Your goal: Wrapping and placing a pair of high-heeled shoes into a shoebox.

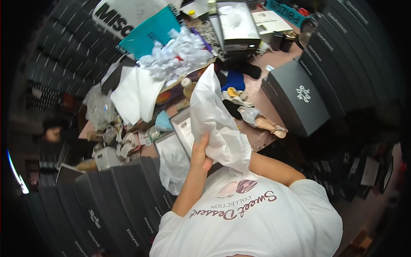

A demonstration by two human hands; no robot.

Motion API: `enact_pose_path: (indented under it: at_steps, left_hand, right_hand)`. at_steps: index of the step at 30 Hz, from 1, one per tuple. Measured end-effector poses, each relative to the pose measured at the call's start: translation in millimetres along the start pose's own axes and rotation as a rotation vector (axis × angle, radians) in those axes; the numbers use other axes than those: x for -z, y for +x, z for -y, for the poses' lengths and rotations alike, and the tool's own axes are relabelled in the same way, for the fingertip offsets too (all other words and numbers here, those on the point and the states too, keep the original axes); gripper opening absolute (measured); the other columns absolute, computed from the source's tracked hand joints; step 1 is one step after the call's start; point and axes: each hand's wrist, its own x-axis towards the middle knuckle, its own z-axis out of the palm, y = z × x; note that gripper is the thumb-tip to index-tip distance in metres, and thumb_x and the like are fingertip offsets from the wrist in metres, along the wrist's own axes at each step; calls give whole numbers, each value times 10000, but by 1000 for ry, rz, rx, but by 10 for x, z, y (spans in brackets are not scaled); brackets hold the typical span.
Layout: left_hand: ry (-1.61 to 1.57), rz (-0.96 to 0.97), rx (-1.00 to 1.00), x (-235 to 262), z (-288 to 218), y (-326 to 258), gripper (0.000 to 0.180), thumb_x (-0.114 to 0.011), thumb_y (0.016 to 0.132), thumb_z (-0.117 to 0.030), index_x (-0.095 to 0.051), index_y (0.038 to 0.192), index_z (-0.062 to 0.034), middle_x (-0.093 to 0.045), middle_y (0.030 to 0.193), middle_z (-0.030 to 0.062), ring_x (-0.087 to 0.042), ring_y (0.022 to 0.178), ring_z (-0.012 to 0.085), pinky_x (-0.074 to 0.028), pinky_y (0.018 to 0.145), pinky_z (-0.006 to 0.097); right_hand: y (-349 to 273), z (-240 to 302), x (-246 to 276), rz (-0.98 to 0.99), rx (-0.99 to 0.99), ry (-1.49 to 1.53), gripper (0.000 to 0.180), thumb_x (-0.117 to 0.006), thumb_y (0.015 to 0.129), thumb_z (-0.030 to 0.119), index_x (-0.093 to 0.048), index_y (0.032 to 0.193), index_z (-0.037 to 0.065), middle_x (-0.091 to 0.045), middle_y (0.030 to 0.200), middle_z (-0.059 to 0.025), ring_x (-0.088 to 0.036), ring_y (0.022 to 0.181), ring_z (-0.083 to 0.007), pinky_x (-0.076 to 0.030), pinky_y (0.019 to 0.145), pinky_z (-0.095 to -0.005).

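Note:
A thin, crinkled white sheet of tissue paper (216,115) stands up in front of my chest. My left hand (200,154) grips its near left edge, thumb up against it. My right forearm comes in from the right and passes behind the sheet; the paper hides that hand and its fingers. Just beyond my left hand, partly covered by the paper, is an open shoebox (182,128) with a light inside. A beige shoe (272,125) with clear plastic at one end lies on the pink tabletop (257,92) to the right.
Stacked dark shoeboxes (124,192) rise at the near left, and a grey shoebox (297,96) stands at the right. Across the table are a heap of crumpled white paper (175,55), a turquoise bag (152,32) and an open box with white paper (237,23). Clear plastic (173,169) hangs by my left forearm.

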Motion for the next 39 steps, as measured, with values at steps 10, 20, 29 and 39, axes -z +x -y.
enact_pose_path:
  at_steps: [10, 20, 29, 39]
  left_hand:
    - [238, -165, -693, 69, 128, 41, 498, -664, 786, 43, -456, 1233, -33, -590, 1133, 91, -585, 1009, 187, -476, 894, 318]
    - [1688, -579, -809, 837, -362, -501, 856, -764, 718, -186, -283, 1408, -27, -282, 1410, 256, -265, 1321, 401, -275, 1057, 471]
    - [673, -603, -636, 1610, -438, -519, 305, -594, 909, -202, -581, 1096, 38, -640, 825, 45, -586, 806, 111, -461, 757, 251]
    - [1086, -426, -876, 1246, -386, -767, 504, -673, 836, -235, -511, 1224, 44, -562, 1161, 182, -535, 1086, 286, -429, 924, 351]
  right_hand:
    - [-90, 1154, 232, 64, -279, 1349, 546, -510, 937, 378, -370, 1373, 81, -464, 1332, -99, -475, 1198, -255, -375, 1011, -394]
    - [138, 1145, 486, -371, -143, 431, 522, -591, 843, 176, -396, 1279, -35, -548, 1157, -143, -569, 1052, -223, -476, 907, -354]
    - [366, 985, -652, 52, -430, 463, 462, -654, 818, 169, -471, 1204, -7, -573, 1068, -67, -569, 911, -146, -484, 776, -299]
    - [264, 894, -253, -144, -397, 300, 456, -612, 809, 96, -471, 1226, -22, -593, 1097, -88, -585, 976, -163, -483, 837, -296]
